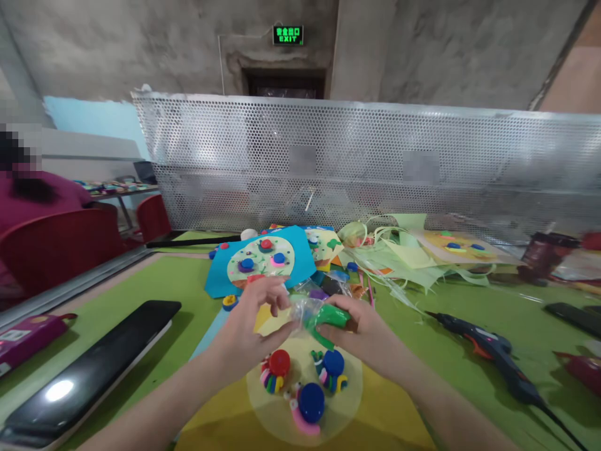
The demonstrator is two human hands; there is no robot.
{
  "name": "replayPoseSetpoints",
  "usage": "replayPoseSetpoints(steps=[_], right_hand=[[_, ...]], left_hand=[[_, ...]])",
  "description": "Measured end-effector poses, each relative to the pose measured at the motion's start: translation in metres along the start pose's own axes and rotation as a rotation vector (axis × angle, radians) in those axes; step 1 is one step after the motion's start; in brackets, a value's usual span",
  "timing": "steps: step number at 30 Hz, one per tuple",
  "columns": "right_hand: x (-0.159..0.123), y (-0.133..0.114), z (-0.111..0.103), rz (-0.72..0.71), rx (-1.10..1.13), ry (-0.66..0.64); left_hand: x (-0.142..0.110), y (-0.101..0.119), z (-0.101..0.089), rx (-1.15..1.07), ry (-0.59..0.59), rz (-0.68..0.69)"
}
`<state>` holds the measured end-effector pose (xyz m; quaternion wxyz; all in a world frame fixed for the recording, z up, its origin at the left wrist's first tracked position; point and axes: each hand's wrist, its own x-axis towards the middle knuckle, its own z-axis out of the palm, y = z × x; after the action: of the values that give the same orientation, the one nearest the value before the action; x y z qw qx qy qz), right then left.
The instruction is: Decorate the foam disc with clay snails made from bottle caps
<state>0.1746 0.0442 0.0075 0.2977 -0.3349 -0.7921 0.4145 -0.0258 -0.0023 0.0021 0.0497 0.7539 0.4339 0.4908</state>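
Observation:
My right hand (pixel 359 326) is closed around a lump of green modelling clay (pixel 334 314) in a clear plastic wrapper (pixel 304 309). Facing it, my left hand (pixel 263 313) has its fingers curved and apart from the thumb, whose tip is at the wrapper's edge. Below both hands lies a yellow sheet (pixel 211 419) with a pale round piece (pixel 267 421) on it. This disc carries a red bottle cap (pixel 280 362) and two blue bottle caps (pixel 312 402), (pixel 333 362), each trimmed with coloured clay.
A blue sheet (pixel 305 260) with decorated caps lies behind my hands. At left are a black oblong device (pixel 94 369) and a purple packet (pixel 32 338). A glue gun (pixel 493 351) and paper scraps (pixel 404 250) lie right. A perforated metal screen (pixel 357 163) borders the back.

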Motion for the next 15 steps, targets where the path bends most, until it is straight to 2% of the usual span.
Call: replayPoseSetpoints(steps=[3,6,8,15], right_hand=[[-0.0004,0.0013,0.0012,0.0,0.041,-0.008],[-0.0007,0.0011,0.0029,-0.004,0.099,-0.001],[-0.0011,0.0006,0.004,0.006,0.128,0.002],[-0.0025,-0.0029,0.0051,-0.005,0.159,0.014]], left_hand=[[-0.0017,0.0054,0.0005,0.07,0.037,0.1],[-0.0006,0.0097,-0.0015,0.061,0.083,0.128],[0.0,0.0108,-0.0024,0.069,0.08,0.089],[-0.0023,0.0065,-0.002,-0.003,-0.079,-0.149]])
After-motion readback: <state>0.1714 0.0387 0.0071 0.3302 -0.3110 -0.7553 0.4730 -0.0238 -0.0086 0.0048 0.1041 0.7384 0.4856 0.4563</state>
